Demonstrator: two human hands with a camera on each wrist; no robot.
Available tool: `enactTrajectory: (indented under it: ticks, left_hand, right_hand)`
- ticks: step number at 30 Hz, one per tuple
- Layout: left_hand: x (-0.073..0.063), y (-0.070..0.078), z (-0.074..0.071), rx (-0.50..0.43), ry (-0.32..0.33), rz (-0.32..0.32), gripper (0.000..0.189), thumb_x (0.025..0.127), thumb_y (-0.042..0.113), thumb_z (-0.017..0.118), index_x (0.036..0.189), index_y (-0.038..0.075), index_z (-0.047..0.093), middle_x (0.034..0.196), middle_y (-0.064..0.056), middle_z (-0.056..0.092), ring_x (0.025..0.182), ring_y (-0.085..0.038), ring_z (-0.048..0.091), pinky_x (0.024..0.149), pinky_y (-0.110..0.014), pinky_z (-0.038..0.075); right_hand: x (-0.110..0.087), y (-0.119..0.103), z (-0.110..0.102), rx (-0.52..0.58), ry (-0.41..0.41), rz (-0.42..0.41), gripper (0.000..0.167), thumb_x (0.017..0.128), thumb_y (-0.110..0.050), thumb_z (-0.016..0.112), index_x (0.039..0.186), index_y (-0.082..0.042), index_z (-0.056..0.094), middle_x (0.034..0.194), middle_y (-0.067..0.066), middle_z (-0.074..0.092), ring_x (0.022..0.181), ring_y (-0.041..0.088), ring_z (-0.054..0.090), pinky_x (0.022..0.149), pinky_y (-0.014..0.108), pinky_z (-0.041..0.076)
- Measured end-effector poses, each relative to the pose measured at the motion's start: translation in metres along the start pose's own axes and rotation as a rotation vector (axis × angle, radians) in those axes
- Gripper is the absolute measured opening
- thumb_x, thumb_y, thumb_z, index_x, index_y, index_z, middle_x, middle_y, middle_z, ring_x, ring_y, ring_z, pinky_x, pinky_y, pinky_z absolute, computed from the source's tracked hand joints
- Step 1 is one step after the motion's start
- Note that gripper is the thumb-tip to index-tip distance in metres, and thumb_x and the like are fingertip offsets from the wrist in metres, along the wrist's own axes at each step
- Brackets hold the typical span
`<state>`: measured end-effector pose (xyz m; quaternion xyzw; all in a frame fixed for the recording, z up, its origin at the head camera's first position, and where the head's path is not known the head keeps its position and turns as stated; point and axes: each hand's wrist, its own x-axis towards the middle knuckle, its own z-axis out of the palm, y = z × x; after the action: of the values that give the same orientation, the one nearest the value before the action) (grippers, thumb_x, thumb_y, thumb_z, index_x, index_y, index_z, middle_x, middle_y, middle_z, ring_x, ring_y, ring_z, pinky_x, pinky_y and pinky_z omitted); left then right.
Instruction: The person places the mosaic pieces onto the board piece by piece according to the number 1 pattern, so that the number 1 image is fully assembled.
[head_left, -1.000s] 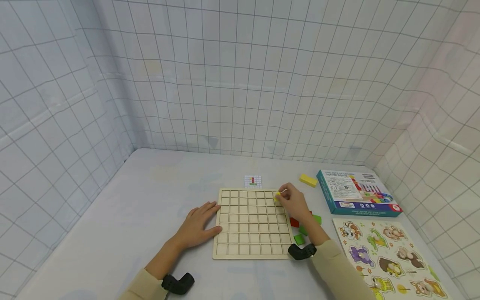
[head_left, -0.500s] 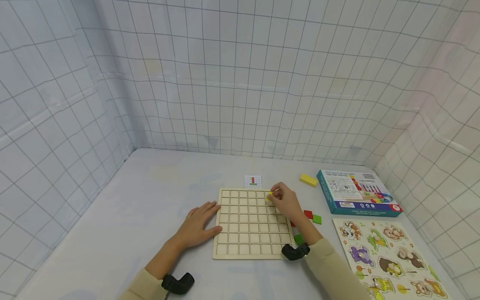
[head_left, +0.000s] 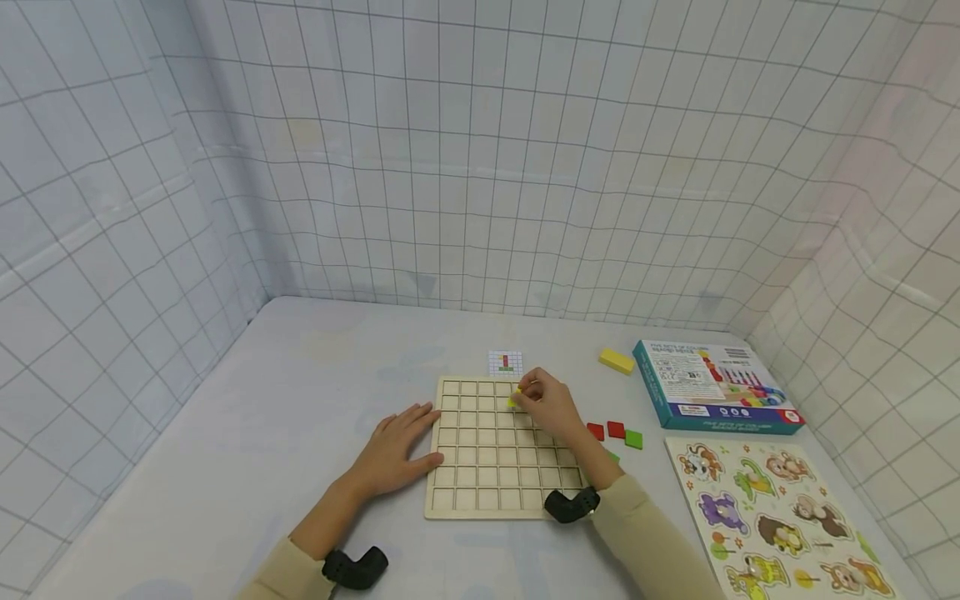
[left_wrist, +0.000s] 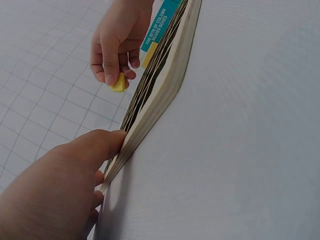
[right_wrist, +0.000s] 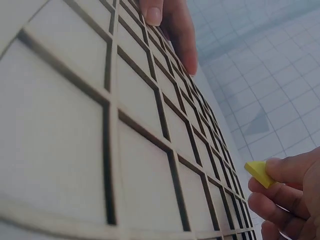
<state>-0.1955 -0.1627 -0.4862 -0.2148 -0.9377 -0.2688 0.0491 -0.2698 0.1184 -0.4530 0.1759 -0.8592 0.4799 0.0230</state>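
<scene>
A yellow square tile [right_wrist: 259, 173] is pinched between thumb and fingers of my right hand [head_left: 549, 406]. In the head view that hand is over the far part of a wooden grid board [head_left: 467, 475], right of its middle. The left wrist view shows the tile [left_wrist: 118, 82] above the board's edge. My left hand [head_left: 397, 450] rests at the board's left edge, fingers extended, its thumb touching the rim. A small printed card [head_left: 506, 362] with a coloured pattern on a grid lies just beyond the board's far edge.
Red tiles [head_left: 616, 429] and green tiles [head_left: 633, 439] lie right of the board, partly behind my right forearm. Farther back sits a yellow block [head_left: 617, 361]. A boxed toy set [head_left: 716, 387] and an animal puzzle board [head_left: 780, 517] take up the right side.
My right hand has moved left across the far part of the board, carrying the yellow tile. More of the red and green tiles shows behind its forearm. The left hand has stayed put.
</scene>
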Motion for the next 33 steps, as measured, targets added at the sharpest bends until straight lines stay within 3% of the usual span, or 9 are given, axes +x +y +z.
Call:
enactTrajectory:
  ticks: [21,33]
  left_hand:
    - [0.000,0.002,-0.006,-0.005,-0.010,-0.010,0.069,0.092,0.045,0.061,0.146,0.004,0.045,0.150,-0.017,0.040,0.141,-0.037,0.029,0.110,-0.061,0.021]
    - [0.000,0.002,-0.004,-0.011,-0.022,-0.024,0.071,0.091,0.045,0.062,0.146,0.004,0.044,0.151,-0.017,0.039,0.142,-0.036,0.028,0.111,-0.060,0.021]
  right_hand:
    - [0.011,-0.011,0.033,-0.007,-0.048,-0.017,0.013,0.092,-0.015,0.069,0.095,-0.008,0.058,0.083,0.001,0.070,0.077,0.014,0.060,0.069,0.032,0.045]
    - [0.011,-0.005,0.038,-0.008,-0.038,-0.027,0.012,0.092,-0.014,0.069,0.094,-0.007,0.059,0.082,0.000,0.060,0.073,0.013,0.052,0.065,0.028,0.045]
